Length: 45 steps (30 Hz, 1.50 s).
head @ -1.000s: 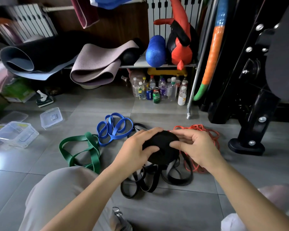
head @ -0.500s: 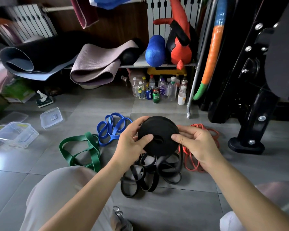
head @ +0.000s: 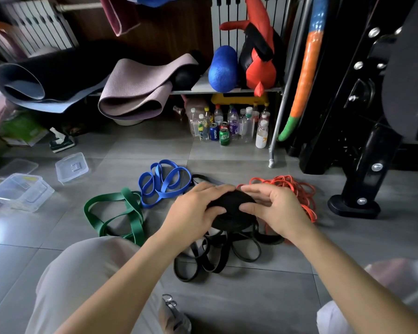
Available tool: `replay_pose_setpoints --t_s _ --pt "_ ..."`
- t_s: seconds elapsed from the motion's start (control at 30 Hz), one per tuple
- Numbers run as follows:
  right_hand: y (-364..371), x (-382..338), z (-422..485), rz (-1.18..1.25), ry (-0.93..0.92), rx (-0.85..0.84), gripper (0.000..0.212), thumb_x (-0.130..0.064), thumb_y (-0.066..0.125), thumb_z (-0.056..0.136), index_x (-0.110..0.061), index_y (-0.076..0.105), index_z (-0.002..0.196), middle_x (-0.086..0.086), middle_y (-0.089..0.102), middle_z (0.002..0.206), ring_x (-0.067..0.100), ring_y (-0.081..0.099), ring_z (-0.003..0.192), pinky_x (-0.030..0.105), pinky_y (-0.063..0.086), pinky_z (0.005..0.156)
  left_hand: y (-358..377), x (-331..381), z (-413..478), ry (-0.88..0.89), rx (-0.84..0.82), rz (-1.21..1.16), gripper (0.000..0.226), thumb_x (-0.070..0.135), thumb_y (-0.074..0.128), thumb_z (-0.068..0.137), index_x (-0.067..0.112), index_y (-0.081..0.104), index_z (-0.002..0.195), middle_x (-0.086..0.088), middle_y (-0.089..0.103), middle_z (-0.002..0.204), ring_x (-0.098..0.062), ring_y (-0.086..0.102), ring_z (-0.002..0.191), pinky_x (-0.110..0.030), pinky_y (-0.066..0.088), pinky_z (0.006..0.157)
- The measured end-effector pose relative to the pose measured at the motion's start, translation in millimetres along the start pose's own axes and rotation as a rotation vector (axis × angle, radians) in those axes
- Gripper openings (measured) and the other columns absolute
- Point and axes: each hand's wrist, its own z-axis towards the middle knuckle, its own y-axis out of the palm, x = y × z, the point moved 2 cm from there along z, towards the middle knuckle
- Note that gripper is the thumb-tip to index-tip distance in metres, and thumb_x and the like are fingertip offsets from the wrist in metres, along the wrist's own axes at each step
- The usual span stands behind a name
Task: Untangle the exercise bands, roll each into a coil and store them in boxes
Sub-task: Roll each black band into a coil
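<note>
Head camera: my left grip (head: 193,210) and right grip (head: 275,210) both clasp the black coil (head: 229,212) just above the floor, its loose tail (head: 210,259) looped beneath. The green band (head: 121,213), blue band (head: 162,184) and orange band (head: 297,189) lie around it.

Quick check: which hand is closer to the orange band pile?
Right. The right hand grips the black coil just beside the orange band pile, overlapping it in view; the left hand grips the coil's far side, nearer the blue band.
</note>
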Motion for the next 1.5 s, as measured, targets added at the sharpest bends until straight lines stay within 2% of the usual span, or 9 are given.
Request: replay_pose_setpoints --t_s 0.17,0.43,0.63,0.87,1.0,1.13,1.2,1.3,1.5 --pt "-9 3 1 0.121 -0.027 0.043 0.035 -0.013 0.078 0.068 -0.043 0.068 0.082 -0.028 0.069 0.085 -0.004 0.065 0.095 0.01 0.048 0.083 -12 -3 3 -0.158 0.175 -0.298 0.054 0.011 0.069 0.081 0.052 0.056 0.113 0.019 0.059 0.095 0.006 0.054 0.094 -0.002 0.037 0.082" --pt "-13 -3 0 0.284 0.002 0.078 0.022 -0.025 0.074 0.06 -0.039 0.076 0.077 -0.009 0.074 0.088 0.006 0.07 0.086 0.018 0.054 0.071 -12 5 4 -0.269 0.235 -0.761 0.056 -0.006 0.064 0.082 0.047 0.062 0.1 -0.002 0.067 0.105 -0.014 0.067 0.093 -0.032 0.057 0.08" --pt "-15 -4 -5 0.25 0.109 0.117 0.014 -0.016 0.075 0.067 -0.028 0.074 0.072 -0.004 0.075 0.079 0.012 0.068 0.076 0.062 0.043 0.089 -2 -3 1 -0.362 0.052 -0.804 0.043 0.006 0.064 0.086 0.045 0.057 0.105 -0.001 0.063 0.108 -0.022 0.066 0.095 -0.045 0.059 0.068" --pt "-11 4 -8 0.415 0.169 0.249 0.024 -0.024 0.072 0.068 -0.016 0.064 0.089 -0.006 0.072 0.07 0.009 0.065 0.068 0.025 0.053 0.062 5 -2 -1 -0.464 0.075 -0.881 0.019 0.01 0.052 0.095 0.014 0.06 0.112 -0.001 0.071 0.096 -0.016 0.069 0.083 -0.043 0.059 0.062" --pt "-9 5 -8 0.536 0.139 0.285 0.006 -0.019 0.063 0.084 -0.015 0.065 0.089 0.007 0.07 0.089 0.019 0.065 0.084 0.03 0.051 0.074 5 -1 1 -0.52 0.145 -1.028 0.02 0.012 0.052 0.095 0.012 0.06 0.113 -0.005 0.07 0.1 -0.02 0.069 0.088 -0.05 0.059 0.067" --pt "-15 -2 -10 0.166 0.036 0.344 0.03 -0.013 0.061 0.09 -0.042 0.068 0.088 -0.01 0.067 0.099 0.003 0.061 0.098 0.009 0.043 0.08 5 -5 2 -0.556 0.174 -1.08 0.023 0.014 0.053 0.095 0.008 0.059 0.116 -0.009 0.068 0.103 -0.025 0.068 0.093 -0.059 0.054 0.075" --pt "-17 -6 -9 0.103 0.031 0.33 0.036 -0.011 0.06 0.09 -0.047 0.065 0.092 -0.009 0.066 0.107 0.005 0.062 0.103 0.01 0.046 0.084 4 -5 4 -0.543 0.173 -1.073 0.023 0.015 0.053 0.095 0.009 0.06 0.116 -0.01 0.068 0.105 -0.027 0.068 0.095 -0.059 0.055 0.073" --pt "-16 -12 -10 0.122 0.108 0.257 0.041 -0.01 0.058 0.091 -0.049 0.066 0.098 -0.007 0.071 0.101 0.021 0.065 0.1 0.038 0.056 0.086 -4 0 11 -0.517 0.179 -1.082 0.018 0.017 0.052 0.096 0.013 0.062 0.11 -0.004 0.072 0.098 -0.026 0.069 0.094 -0.054 0.058 0.069" --pt "-26 -45 -10 -0.005 0.052 0.389 0.027 -0.024 0.071 0.08 -0.041 0.063 0.099 -0.015 0.065 0.08 -0.005 0.063 0.07 0.015 0.048 0.061 -17 25 20 -0.458 0.199 -1.108 0.02 0.018 0.052 0.095 0.012 0.06 0.113 -0.014 0.066 0.112 -0.031 0.068 0.098 -0.058 0.054 0.078"
